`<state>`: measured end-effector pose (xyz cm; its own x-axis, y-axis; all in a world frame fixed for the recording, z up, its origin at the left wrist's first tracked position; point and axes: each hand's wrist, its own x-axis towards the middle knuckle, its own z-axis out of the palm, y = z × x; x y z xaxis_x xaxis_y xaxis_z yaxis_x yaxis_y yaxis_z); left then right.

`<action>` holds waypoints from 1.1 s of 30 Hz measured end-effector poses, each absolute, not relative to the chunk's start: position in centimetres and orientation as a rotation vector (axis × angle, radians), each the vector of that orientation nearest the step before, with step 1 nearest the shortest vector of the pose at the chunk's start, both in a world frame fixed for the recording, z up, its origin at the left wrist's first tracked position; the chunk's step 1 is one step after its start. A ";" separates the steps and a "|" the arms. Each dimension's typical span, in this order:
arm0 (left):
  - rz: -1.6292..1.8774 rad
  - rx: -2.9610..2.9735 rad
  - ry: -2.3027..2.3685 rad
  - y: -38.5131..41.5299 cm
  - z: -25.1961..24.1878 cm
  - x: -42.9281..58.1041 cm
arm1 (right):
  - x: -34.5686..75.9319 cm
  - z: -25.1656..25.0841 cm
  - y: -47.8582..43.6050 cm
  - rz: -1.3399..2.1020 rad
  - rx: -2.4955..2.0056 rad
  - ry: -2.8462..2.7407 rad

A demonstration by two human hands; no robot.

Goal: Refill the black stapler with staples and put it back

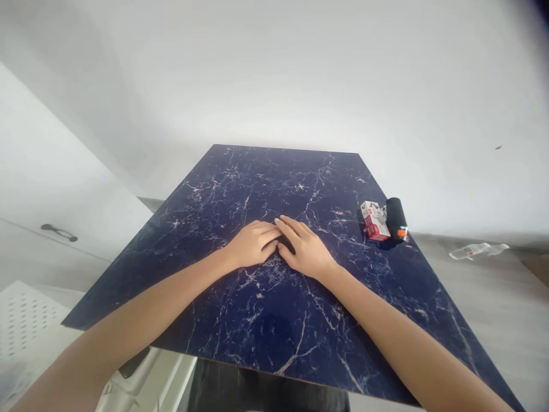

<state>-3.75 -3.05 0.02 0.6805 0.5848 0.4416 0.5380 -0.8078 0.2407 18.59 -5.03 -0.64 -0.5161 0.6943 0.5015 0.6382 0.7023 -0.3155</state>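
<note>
Near the middle of a dark blue marble-patterned table, my two hands rest palm down and meet at the fingertips. My left hand lies with its fingers stretched to the right and slightly bent, the thumb apart below them. The fingers of my right hand reach forward and left, touching the left fingertips. Between my right thumb and index finger shows a dark patch; I cannot tell whether it is shadow or a thing under the palm. No held object is visible.
At the table's right edge stand a red and white box and a black cylinder with an orange mark. A clear plastic bottle lies beyond that edge. A white cabinet with a dark handle is at left, a white perforated surface below it.
</note>
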 end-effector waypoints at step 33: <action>0.667 2.845 0.854 -1.2 -0.5 -2.5 | 18.9 -1.1 -4.3 0.237 -0.998 -2.328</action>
